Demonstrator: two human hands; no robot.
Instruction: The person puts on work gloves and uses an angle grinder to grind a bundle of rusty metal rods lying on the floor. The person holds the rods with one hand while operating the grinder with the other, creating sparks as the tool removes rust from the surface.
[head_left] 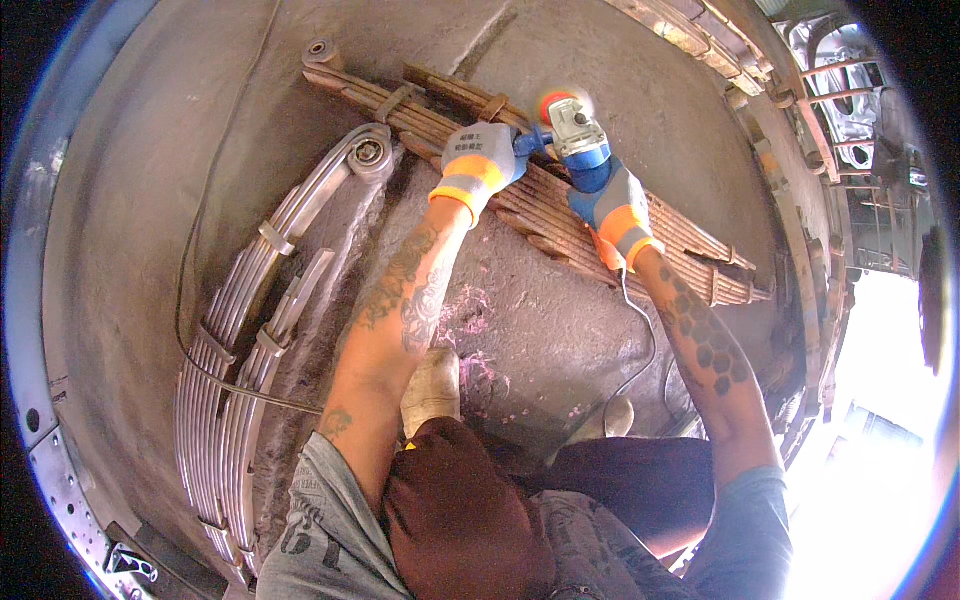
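Fingers [583, 207] around blue grinder [590, 172], brown floor [130, 220], rusty leaf springs [540, 208], bright opening [875, 350]

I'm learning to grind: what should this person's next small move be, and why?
I'd probably draw the grinder along the brown leaf spring: its orange disc blurs as if spinning, the left hand and right hand both hold it, and this spring looks dull compared with the shiny spring.
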